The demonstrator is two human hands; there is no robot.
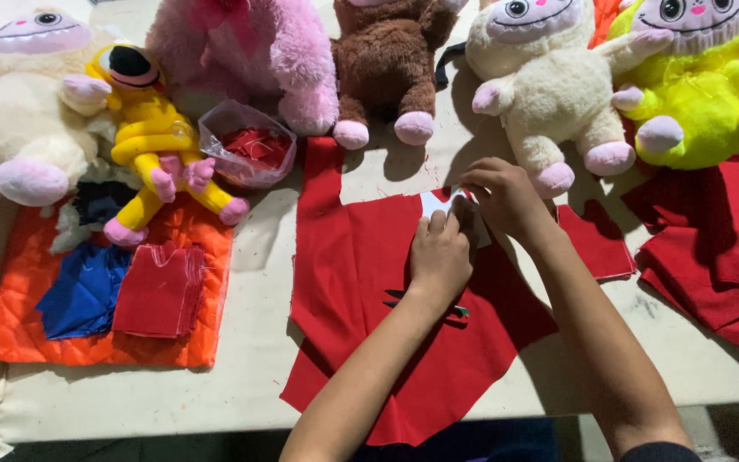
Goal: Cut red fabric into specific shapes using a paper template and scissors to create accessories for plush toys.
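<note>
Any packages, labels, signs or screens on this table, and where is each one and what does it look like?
Clear plastic bag: back of the table, between the yellow toy and the pink plush, open and crumpled, holding red fabric scraps.
No labels, signs or screens show.

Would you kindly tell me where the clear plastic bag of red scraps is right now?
In the head view, the clear plastic bag of red scraps sits upper left of centre, between the yellow plush toy and the pink plush toy.
</note>
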